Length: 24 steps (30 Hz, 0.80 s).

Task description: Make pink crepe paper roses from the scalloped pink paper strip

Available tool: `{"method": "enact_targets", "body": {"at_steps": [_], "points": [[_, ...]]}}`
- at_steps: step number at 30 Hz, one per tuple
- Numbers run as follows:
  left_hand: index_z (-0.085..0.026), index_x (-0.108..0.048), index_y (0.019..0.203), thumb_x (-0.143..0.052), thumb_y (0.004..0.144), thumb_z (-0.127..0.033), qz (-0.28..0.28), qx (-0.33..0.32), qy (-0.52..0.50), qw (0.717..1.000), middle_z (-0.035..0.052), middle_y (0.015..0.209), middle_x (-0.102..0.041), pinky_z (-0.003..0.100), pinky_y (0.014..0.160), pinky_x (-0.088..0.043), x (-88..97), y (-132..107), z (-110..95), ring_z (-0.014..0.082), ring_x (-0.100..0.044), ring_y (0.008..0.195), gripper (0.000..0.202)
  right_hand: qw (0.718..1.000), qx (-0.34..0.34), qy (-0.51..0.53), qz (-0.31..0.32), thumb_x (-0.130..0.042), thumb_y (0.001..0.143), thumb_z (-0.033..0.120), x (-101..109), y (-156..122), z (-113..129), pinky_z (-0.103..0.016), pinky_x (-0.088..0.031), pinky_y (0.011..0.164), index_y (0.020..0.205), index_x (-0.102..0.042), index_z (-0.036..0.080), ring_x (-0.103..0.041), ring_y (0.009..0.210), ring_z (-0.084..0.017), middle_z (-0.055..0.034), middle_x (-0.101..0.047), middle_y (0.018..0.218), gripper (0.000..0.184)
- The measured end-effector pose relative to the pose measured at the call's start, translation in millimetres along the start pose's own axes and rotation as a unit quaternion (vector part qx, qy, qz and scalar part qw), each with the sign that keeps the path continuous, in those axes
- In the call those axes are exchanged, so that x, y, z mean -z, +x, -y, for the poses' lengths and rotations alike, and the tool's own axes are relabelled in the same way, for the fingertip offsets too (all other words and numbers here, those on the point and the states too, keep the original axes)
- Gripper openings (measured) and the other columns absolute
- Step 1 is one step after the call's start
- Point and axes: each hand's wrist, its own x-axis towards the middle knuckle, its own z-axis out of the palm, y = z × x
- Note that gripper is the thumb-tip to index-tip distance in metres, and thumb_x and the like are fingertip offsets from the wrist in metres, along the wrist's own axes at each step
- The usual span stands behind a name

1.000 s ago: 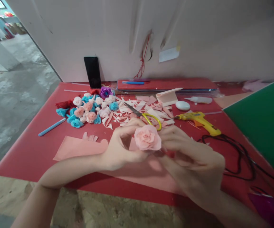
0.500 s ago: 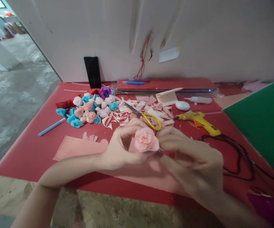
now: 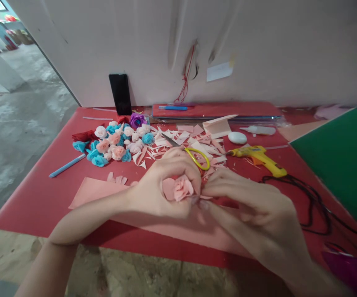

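Observation:
My left hand [image 3: 159, 189] is curled round a pink paper rose [image 3: 178, 189], with thumb and fingers cupping its sides. My right hand [image 3: 246, 198] comes in from the right and pinches the rose's lower edge with its fingertips. Both hands hover just above a sheet of pink crepe paper [image 3: 100, 192] lying on the red table [image 3: 32, 198]. Yellow-handled scissors [image 3: 193, 156] lie directly behind my hands, among pink paper scraps [image 3: 166, 144].
A pile of small paper roses [image 3: 116, 142] in pink, white, blue and purple sits back left. A yellow glue gun [image 3: 260, 156] with black cable [image 3: 308, 198] lies right. Green board [image 3: 342, 156], blue pen [image 3: 67, 165], black phone [image 3: 120, 94] against the wall.
My left hand has closed further round the rose and pulled it lower and leftward, so less of the bloom shows. My right hand has shifted down to its edge.

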Motion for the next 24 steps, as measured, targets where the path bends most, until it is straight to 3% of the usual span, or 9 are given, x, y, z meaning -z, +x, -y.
{"method": "enact_targets", "body": {"at_steps": [8,16,24], "points": [[-0.019,-0.045,0.068,-0.053,0.059,-0.005,0.117,0.014,0.1,0.988,-0.0031,0.069,-0.056,0.039,0.093,-0.041,11.7,2,-7,0.0136,-0.05,0.076,0.018,0.997,-0.038,-0.042,0.044,-0.053,0.072,0.005,4,2,-1,-0.024,-0.051,0.053,0.063,-0.062,0.019,-0.062,0.059,-0.013,-0.0003,-0.068,0.062,0.019],[-0.02,-0.045,0.072,-0.056,0.064,-0.009,0.115,-0.047,0.14,0.982,-0.002,0.07,-0.057,0.031,0.073,-0.048,14.2,2,-6,0.0138,-0.052,0.078,0.017,0.997,-0.047,-0.041,0.04,-0.052,0.071,0.007,5,4,-1,-0.02,-0.049,0.052,0.062,-0.062,0.018,-0.061,0.056,-0.01,0.001,-0.066,0.06,0.018],[-0.02,-0.048,0.073,-0.062,0.059,-0.006,0.093,-0.081,0.146,0.982,-0.0035,0.072,-0.062,0.031,0.075,-0.048,13.8,1,-3,0.0127,-0.054,0.078,0.024,0.996,-0.074,-0.025,0.044,-0.054,0.071,0.007,8,4,-2,-0.015,-0.048,0.051,0.062,-0.062,0.019,-0.061,0.054,-0.008,0.0031,-0.067,0.06,0.017]]}}
